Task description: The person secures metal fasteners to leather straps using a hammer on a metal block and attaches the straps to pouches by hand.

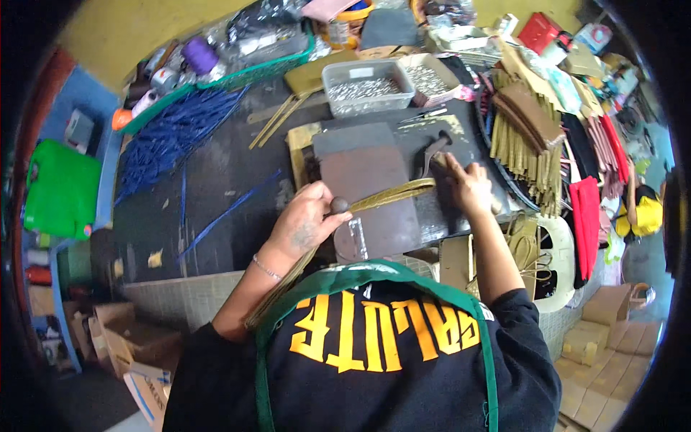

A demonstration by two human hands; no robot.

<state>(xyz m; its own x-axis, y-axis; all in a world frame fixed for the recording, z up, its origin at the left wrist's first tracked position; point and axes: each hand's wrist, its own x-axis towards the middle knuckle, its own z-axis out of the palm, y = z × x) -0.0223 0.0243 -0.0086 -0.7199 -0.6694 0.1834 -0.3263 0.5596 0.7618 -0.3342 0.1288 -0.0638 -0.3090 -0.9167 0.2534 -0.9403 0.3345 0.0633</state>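
My left hand [302,222] is closed on a gold braided strap [392,193]. Its looped end stretches right across a brown mat [367,169], while more of it trails down along my left forearm. A dark round knob [339,205] shows at the fingertips; whether it is a tool's end or a fitting I cannot tell. To the right, my right hand [471,189] lies closed over the handle of a hammer, whose dark metal head [435,153] points away from me. The fingers partly hide the handle.
Blue strips [169,137] are heaped at left on the dark table. A clear tub of small metal pieces [367,90] stands at the back. Gold strips and brown pieces [529,119] are stacked at right. Another person in yellow [646,214] is at far right.
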